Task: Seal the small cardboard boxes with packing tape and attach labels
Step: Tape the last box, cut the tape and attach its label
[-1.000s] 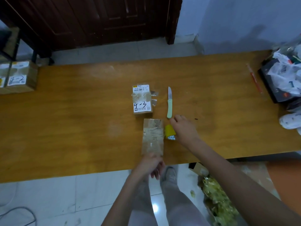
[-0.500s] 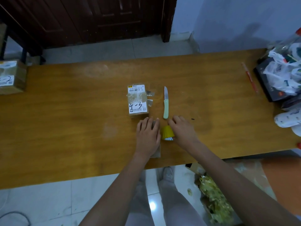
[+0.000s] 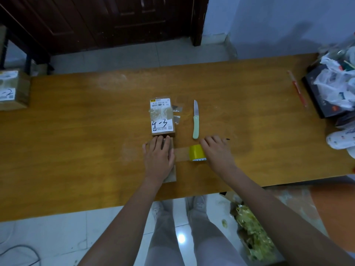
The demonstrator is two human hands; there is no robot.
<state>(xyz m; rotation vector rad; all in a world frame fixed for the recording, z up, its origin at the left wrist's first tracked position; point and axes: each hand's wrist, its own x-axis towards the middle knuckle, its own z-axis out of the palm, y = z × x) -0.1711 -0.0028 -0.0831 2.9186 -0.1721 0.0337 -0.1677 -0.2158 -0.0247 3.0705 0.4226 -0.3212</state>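
Observation:
A small brown cardboard box (image 3: 171,174) lies near the table's front edge, mostly hidden under my left hand (image 3: 159,158), which presses flat on its top with straight fingers. My right hand (image 3: 218,151) grips a yellow roll of packing tape (image 3: 196,153) just right of the box. A strip of brownish tape (image 3: 181,154) stretches from the roll to the box. Just behind stands a second small box (image 3: 162,117) with a white label marked "4-3" and tape across it.
A knife with a pale green handle (image 3: 195,123) lies right of the labelled box. A red pen (image 3: 297,89) and a pile of bags and dark boxes (image 3: 334,87) fill the table's right end. Another labelled box (image 3: 13,89) sits at far left. The wooden table (image 3: 76,141) ends close in front.
My left hand moved from the box's near end onto its top. My right hand has pulled the tape roll to the right, drawing out a strip from the box.

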